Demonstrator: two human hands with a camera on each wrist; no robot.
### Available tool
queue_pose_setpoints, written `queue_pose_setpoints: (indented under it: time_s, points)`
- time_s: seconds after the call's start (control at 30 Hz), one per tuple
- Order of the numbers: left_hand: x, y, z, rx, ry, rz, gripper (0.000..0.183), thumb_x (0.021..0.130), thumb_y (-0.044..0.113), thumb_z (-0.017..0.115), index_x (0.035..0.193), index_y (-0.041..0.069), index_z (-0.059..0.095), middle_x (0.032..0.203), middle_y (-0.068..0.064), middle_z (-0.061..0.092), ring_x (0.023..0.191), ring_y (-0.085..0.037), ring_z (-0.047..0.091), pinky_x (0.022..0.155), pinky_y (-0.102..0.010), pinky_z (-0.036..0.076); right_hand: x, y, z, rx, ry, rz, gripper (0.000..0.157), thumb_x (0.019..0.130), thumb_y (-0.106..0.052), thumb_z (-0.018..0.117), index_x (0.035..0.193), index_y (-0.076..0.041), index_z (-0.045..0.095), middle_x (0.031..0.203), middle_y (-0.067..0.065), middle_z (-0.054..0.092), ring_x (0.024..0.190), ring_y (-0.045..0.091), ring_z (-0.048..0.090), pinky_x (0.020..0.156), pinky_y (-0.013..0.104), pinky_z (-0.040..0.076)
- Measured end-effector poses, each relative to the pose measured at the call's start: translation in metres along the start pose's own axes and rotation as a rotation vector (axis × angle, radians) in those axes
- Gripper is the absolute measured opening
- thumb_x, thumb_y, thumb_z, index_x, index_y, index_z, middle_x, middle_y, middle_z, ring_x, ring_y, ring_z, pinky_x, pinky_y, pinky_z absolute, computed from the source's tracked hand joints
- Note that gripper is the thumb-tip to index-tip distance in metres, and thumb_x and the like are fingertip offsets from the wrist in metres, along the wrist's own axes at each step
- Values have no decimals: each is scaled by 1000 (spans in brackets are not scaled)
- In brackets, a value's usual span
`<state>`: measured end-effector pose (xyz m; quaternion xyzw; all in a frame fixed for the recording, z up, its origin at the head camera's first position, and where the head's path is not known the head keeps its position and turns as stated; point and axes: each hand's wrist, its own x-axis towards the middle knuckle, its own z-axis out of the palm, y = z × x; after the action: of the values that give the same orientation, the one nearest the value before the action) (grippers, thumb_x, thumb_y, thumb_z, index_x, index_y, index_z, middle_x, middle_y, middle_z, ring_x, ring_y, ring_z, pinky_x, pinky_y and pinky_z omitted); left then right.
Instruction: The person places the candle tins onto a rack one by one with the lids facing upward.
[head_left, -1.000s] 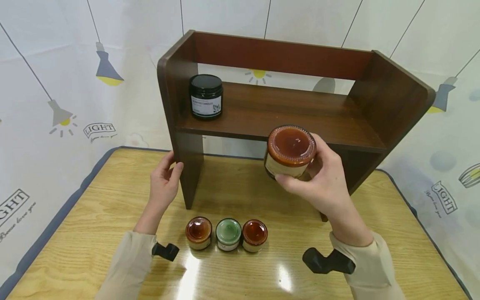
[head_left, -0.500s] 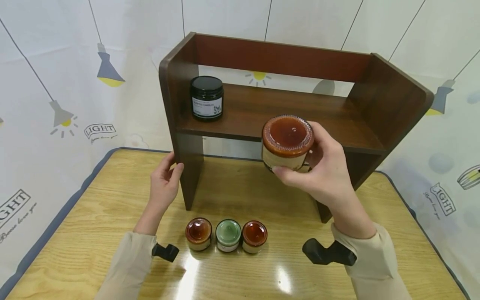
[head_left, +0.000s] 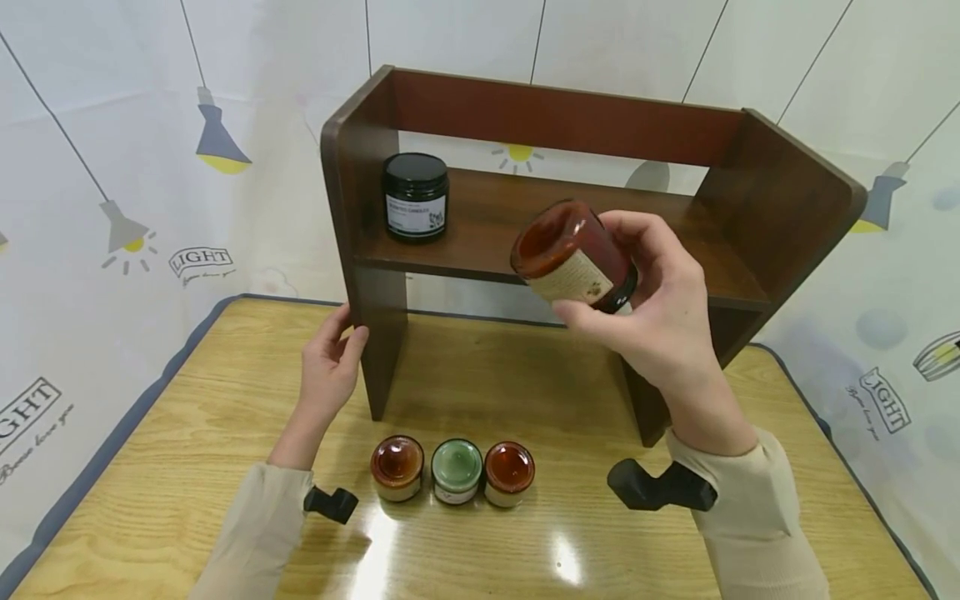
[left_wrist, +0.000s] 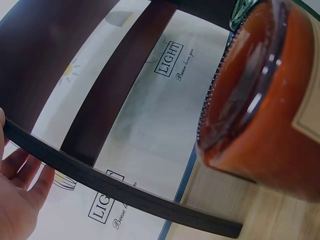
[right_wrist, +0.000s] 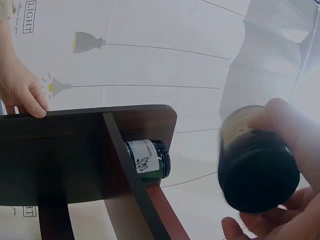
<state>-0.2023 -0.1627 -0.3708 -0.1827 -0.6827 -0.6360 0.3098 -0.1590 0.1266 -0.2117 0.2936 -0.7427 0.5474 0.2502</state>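
Held jar: amber glass jar (head_left: 573, 260), rotated since the earlier frame; it then showed its round base, and now leans sideways, base up-left, paper label visible, dark end lower right.
Right hand (head_left: 667, 308): turned with it; its grip holds the jar between thumb and fingers.
Edges: from the head view, the jar overlaps the front edge of the brown shelf (head_left: 483, 212); the right wrist view shows open room between them.
Shelf room: the board stretches from a black jar (head_left: 415, 200), at left, to the right side panel (head_left: 795, 204).
Left hand (head_left: 330, 367): unmoved; its grip pinches the left side panel (head_left: 384, 342).
Worktop (head_left: 225, 400): three jars (head_left: 457, 471), amber, green, amber, remain side by side before the shelf.
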Motion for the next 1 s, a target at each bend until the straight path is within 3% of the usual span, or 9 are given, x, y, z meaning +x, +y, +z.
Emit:
queue_pose_setpoints:
  time_s: [0.23,0.3,0.47,0.57,0.73,0.9,1.0]
  points:
    - [0,-2,0,-8,0,-2,32,87,-20,47,118,-24,47,107,20,56,100,1,53,82,-12,46,4,9,3,79,48,-45,59,61,9,75,116,-1,56,103,7,59,93,25,50,72,22,47]
    - [0,-2,0,-8,2,-3,32,87,-19,48,118,-23,47,108,14,57,100,0,53,82,-13,46,4,11,3,117,71,-58,61,60,9,74,117,-4,55,103,7,58,94,25,50,73,22,48]
    - [0,-1,0,-2,-1,-12,32,87,-19,48,119,-22,47,110,-26,58,101,-3,54,83,-13,46,6,12,3,152,111,-81,59,60,8,75,114,-6,56,102,8,57,91,24,51,70,21,49]
    - [0,0,-1,1,-7,-22,33,87,-18,48,120,-22,47,113,-41,50,101,-4,53,83,-13,46,8,12,3,148,102,-97,56,62,7,75,115,-4,57,104,10,57,90,24,53,68,20,52]
    - [0,1,-1,2,-2,-33,33,87,-19,47,120,-23,46,113,-41,49,101,0,52,84,-13,46,12,13,7,168,71,-112,59,64,10,73,119,-2,55,107,10,56,91,23,55,70,23,55]
    - [0,1,-1,8,-2,-27,33,87,-19,47,120,-23,46,113,-41,49,101,3,52,84,-13,46,15,15,11,236,105,-103,58,64,12,71,116,-4,53,103,10,54,91,24,51,77,24,52]
    - [1,0,-1,9,2,-25,33,87,-19,48,120,-23,46,112,-26,57,101,2,52,84,-13,46,17,16,13,232,117,-100,54,65,11,71,114,-4,55,104,10,54,93,26,49,78,25,51]
